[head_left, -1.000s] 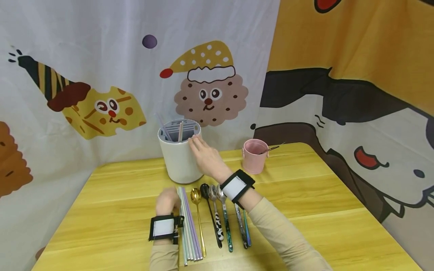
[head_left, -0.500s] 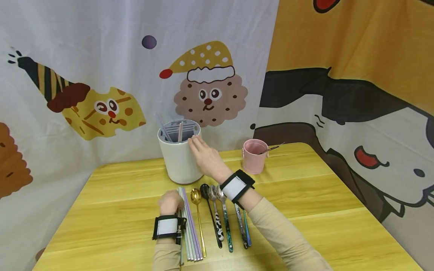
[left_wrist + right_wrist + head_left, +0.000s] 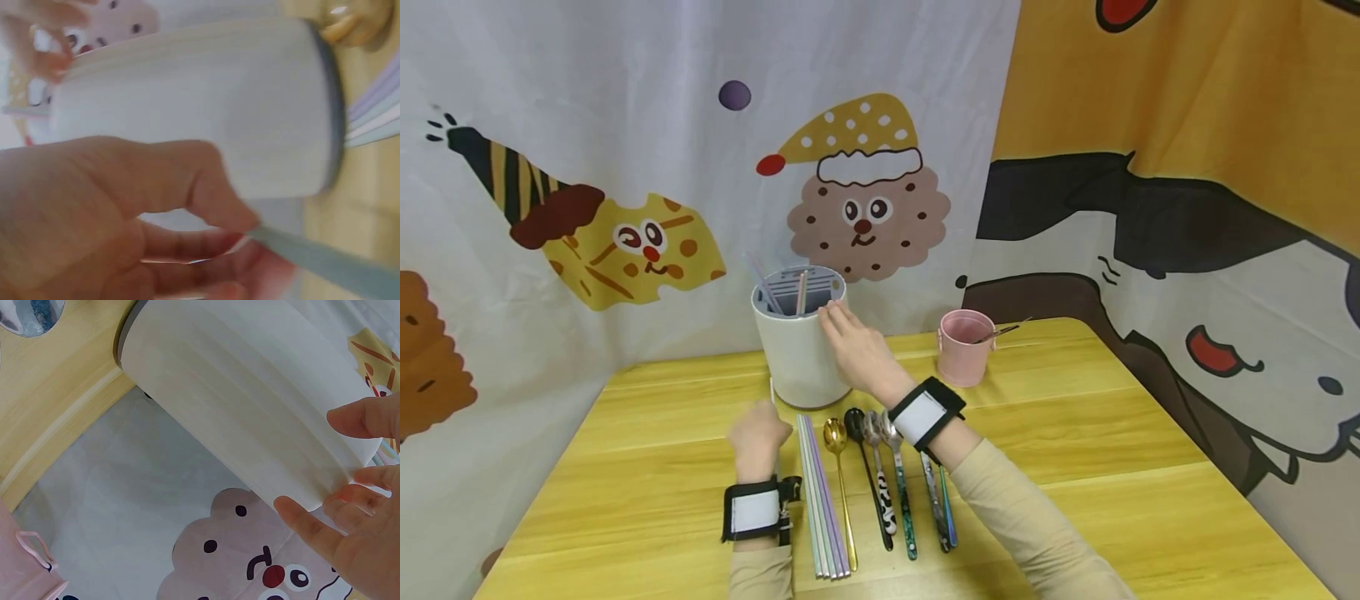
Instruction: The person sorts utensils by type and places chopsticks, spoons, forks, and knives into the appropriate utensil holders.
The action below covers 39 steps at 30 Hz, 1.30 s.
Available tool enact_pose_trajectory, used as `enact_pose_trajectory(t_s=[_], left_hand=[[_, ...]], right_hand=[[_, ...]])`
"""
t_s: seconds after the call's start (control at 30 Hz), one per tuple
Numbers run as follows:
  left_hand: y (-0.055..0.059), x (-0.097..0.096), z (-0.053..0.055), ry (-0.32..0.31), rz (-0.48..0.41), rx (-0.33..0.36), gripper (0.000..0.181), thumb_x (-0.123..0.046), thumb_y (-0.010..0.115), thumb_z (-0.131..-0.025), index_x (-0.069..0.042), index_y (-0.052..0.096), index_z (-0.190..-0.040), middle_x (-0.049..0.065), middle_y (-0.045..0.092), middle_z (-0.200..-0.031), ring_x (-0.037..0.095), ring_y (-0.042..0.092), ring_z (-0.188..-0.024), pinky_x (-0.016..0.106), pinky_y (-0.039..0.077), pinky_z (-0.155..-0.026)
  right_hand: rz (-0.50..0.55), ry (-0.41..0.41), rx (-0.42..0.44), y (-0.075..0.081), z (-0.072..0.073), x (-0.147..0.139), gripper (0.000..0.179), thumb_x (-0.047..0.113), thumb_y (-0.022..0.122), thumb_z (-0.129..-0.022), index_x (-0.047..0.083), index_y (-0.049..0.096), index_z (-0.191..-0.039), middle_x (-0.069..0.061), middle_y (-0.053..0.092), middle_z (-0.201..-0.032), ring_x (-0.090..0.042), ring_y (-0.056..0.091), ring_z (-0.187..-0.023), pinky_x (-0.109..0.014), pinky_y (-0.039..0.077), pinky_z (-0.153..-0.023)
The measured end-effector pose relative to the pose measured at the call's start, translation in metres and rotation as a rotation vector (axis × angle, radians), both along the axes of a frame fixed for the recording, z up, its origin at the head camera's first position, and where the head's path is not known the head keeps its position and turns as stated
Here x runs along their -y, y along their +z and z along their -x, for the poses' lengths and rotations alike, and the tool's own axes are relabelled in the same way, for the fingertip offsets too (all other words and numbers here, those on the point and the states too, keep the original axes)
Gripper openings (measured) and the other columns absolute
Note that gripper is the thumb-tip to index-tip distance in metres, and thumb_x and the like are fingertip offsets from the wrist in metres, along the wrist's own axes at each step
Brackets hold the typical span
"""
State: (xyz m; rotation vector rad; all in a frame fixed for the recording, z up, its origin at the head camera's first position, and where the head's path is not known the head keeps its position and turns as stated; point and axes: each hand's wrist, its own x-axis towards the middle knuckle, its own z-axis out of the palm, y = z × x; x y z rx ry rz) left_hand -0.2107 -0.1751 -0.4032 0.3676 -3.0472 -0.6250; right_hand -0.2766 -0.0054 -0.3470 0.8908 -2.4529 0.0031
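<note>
Left fingers (image 3: 181, 245) pinching green chopstick (image 3: 331, 259) | right fingers (image 3: 312, 531) extended against holder (image 3: 801, 358) | spoons (image 3: 886, 504) in front | pink bucket (image 3: 964, 362) beside

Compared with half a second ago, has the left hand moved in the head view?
Yes: judged against the gold spoon, the left hand has shifted left, farther from it, pinching a chopstick.

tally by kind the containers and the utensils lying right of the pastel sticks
Containers: 2 (white holder, pink bucket)
Spoons: 4 (gold spoon, black spoon, cow-print-handled spoon, teal-handled spoon)
Handles, tops hidden: 2 (marbled handle, blue handle)
Total: 8
</note>
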Motion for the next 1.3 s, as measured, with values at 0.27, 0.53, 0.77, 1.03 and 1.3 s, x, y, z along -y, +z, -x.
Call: enact_pose_trajectory(t_s=[0.27, 0.53, 0.77, 1.03, 1.3], left_hand=[[0.025, 0.0, -0.011, 0.108, -0.018, -0.314, 0.012, -0.003, 0.055, -0.076, 0.0, 0.046, -0.068, 0.009, 0.042, -0.056, 0.02, 0.039, -0.045, 0.027, 0.029, -0.034], [0.038, -0.006, -0.017, 0.165, -0.079, -0.78, 0.012, 0.0, 0.056, -0.077, 0.007, 0.054, -0.087, 0.024, 0.059, -0.071, 0.042, 0.056, -0.051, 0.047, 0.043, -0.04], [0.047, -0.009, -0.019, 0.135, -0.123, -1.089, 0.01, 0.001, 0.057, -0.082, 0.009, 0.054, -0.088, 0.022, 0.057, -0.075, 0.038, 0.057, -0.059, 0.045, 0.047, -0.05], [0.059, -0.015, -0.027, 0.119, -0.18, -1.288, 0.01, 0.003, 0.057, -0.083, 0.009, 0.052, -0.09, 0.025, 0.058, -0.083, 0.036, 0.063, -0.074, 0.04, 0.055, -0.057], [0.065, -0.021, -0.031, 0.152, -0.243, -1.491, 0.013, 0.004, 0.059, -0.081, 0.006, 0.053, -0.093, 0.02, 0.061, -0.084, 0.032, 0.063, -0.068, 0.002, 0.045, -0.071]], right_hand=[[-0.008, -0.013, 0.015, 0.001, -0.001, 0.001, 0.058, 0.002, 0.051, -0.088, 0.0, 0.035, -0.144, -0.017, 0.04, -0.146, -0.03, 0.042, -0.136, -0.028, 0.057, -0.061], [-0.012, -0.01, 0.01, 0.002, -0.001, 0.0, 0.059, 0.001, 0.052, -0.087, 0.0, 0.035, -0.143, -0.018, 0.04, -0.146, -0.03, 0.043, -0.136, -0.028, 0.058, -0.062], [-0.007, -0.007, 0.023, 0.002, -0.001, 0.0, 0.06, 0.0, 0.053, -0.086, 0.0, 0.035, -0.144, -0.018, 0.04, -0.146, -0.03, 0.042, -0.136, -0.028, 0.058, -0.062], [-0.01, -0.008, 0.009, 0.001, 0.0, 0.0, 0.059, 0.002, 0.053, -0.088, 0.0, 0.035, -0.144, -0.018, 0.04, -0.147, -0.03, 0.041, -0.137, -0.028, 0.058, -0.063], [-0.012, -0.016, 0.043, 0.0, 0.001, 0.0, 0.061, 0.002, 0.053, -0.087, 0.001, 0.033, -0.145, -0.017, 0.038, -0.149, -0.03, 0.039, -0.139, -0.028, 0.057, -0.063]])
